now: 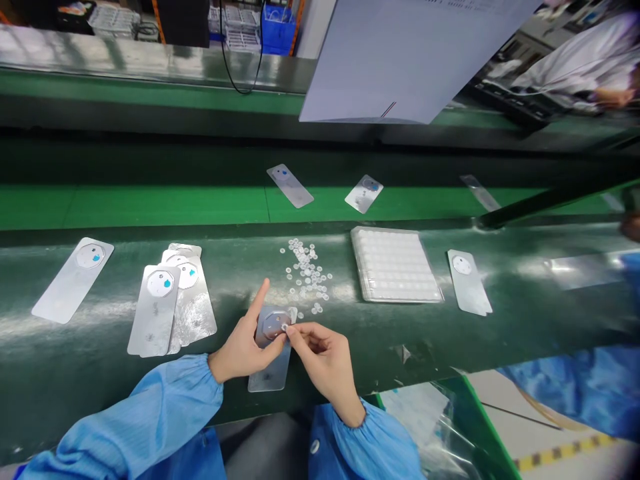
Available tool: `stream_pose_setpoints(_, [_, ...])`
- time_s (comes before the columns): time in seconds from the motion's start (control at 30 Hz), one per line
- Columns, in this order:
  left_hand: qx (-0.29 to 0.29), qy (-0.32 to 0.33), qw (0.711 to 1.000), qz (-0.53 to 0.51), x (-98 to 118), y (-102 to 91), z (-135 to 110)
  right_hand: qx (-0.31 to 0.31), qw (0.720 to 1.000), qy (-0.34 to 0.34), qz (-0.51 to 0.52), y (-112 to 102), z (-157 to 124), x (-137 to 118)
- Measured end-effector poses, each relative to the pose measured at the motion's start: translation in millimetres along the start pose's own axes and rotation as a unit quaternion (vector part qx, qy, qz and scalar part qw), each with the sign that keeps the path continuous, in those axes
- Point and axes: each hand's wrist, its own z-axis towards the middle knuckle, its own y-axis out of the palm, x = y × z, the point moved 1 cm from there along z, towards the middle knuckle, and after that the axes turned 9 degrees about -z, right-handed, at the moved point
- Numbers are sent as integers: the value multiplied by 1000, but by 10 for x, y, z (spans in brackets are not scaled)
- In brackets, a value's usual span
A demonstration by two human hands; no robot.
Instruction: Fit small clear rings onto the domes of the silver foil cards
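Clock is read from the plate (269,378) I'm working on. Dark green surface (90,363) carries my work; bright green belt (200,203) runs across at 12. Clear tray (397,267) at 2, probably parked aside to free the middle. Stacked plates (155,313) at 10, overlapped, likely to save room. Left hand (243,350) at 9: thumb and index spread apart, thumb over the plate, I'd say steadying it. Right hand (324,360) at 3: grip together, thumb and index clamped on a small ring (285,327). Plate looks flat, round feature at its far end. Loose rings (310,273) scattered at 1, close in, presumably for short reach. Pinched ring sits at the round feature's right edge; fingertip hold suits fine placing.
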Motion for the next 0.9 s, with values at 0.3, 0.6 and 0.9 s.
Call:
stream_pose_setpoints(0.3, [17, -34, 996, -86, 42, 28, -26, 15, 1000, -10, -9, 32, 17, -14])
stream_pose_setpoints(0.6, [96, -116, 976, -155, 67, 0, 86, -43, 992, 25, 118, 51, 130, 140])
stream_pose_setpoints(0.9, [259, -47, 951, -164, 812, -820, 652, 21, 993, -85, 77, -5, -141, 490])
